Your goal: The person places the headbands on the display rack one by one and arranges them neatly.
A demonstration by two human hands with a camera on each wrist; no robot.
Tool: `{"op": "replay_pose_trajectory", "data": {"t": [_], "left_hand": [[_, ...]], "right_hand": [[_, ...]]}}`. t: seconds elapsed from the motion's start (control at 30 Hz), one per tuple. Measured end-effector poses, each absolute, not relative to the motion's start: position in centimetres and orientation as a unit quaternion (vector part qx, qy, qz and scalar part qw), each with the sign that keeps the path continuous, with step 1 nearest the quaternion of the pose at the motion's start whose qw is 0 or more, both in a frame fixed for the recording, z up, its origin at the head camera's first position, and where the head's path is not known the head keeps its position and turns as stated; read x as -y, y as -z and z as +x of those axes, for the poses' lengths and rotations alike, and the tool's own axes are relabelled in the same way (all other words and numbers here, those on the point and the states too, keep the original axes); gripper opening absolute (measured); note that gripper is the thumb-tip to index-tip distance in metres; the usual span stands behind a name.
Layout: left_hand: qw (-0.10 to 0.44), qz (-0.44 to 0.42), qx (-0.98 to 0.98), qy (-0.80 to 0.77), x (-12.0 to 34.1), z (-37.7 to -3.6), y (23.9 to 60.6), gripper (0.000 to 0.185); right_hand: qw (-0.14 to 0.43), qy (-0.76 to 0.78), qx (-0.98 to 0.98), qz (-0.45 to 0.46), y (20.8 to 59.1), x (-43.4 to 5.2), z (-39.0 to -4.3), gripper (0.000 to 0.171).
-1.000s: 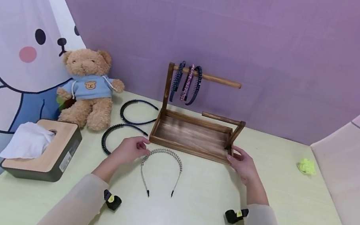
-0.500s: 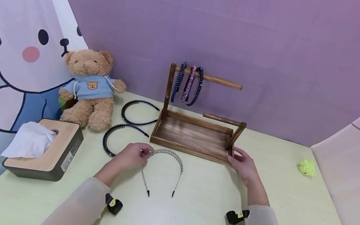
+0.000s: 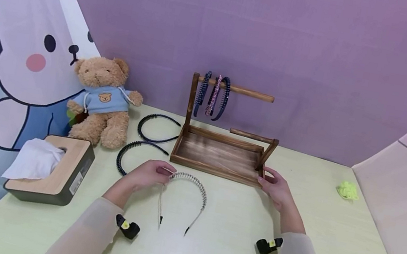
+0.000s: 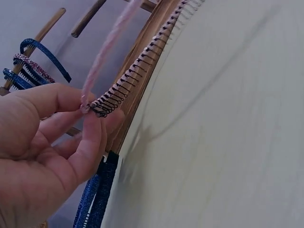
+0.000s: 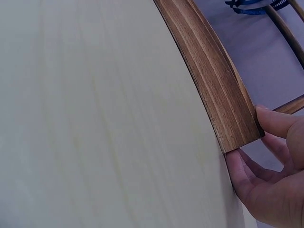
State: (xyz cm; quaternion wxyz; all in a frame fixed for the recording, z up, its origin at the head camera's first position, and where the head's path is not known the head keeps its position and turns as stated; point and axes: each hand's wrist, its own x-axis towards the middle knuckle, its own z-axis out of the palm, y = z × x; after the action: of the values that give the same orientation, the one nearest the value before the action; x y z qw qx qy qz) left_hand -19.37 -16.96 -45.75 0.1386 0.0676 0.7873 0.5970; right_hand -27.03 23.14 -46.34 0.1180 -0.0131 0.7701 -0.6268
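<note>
My left hand (image 3: pixel 149 174) pinches a light headband with dark wire teeth (image 3: pixel 202 189) at its upper left side. In the left wrist view the headband (image 4: pixel 135 66) looks pinkish and is raised off the table, casting a shadow. With thumb and fingers, my right hand (image 3: pixel 277 190) grips the front right corner of a brown wooden rack (image 3: pixel 216 173). The right wrist view shows the thumb over the corner of the wood (image 5: pixel 213 80) and fingers against its end. From the rack's upper bar hang two dark blue headbands (image 3: pixel 224 103) and a pink glittery headband (image 3: pixel 213 97).
Two dark headbands, one farther back (image 3: pixel 140 125) and one nearer (image 3: pixel 123 153), lie left of the rack. A teddy bear (image 3: pixel 103 100) sits behind a tissue box (image 3: pixel 66 184) at the left. A yellow-green crumpled item (image 3: pixel 347 190) lies far right on the pale table (image 3: pixel 223 248).
My left hand has taken hold of the light headband and raised it a little; its tips have swung left and toward me. My right hand stays at the rack's corner.
</note>
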Motion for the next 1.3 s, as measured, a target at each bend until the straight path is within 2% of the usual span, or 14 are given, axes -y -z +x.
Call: {"op": "replay_pose_trajectory", "data": {"t": [0.33,0.53,1.0,1.3], "left_hand": [[0.191,0.071,-0.741,-0.639,17.0,-19.4,45.6,0.035],[0.210,0.084,-0.730,-0.645,16.6,-19.3,45.1,0.031],[0.170,0.087,-0.709,-0.679,15.3,-19.1,43.3,0.036],[0.204,0.099,-0.667,-0.710,14.9,-19.1,43.4,0.036]], "right_hand": [[0.116,0.623,-0.774,-0.014,46.4,-23.2,-27.0,0.054],[0.119,0.624,-0.772,-0.012,46.4,-23.3,-27.0,0.054],[0.116,0.621,-0.775,-0.010,46.3,-23.2,-26.9,0.057],[0.114,0.624,-0.773,-0.014,46.3,-23.1,-26.9,0.056]]}}
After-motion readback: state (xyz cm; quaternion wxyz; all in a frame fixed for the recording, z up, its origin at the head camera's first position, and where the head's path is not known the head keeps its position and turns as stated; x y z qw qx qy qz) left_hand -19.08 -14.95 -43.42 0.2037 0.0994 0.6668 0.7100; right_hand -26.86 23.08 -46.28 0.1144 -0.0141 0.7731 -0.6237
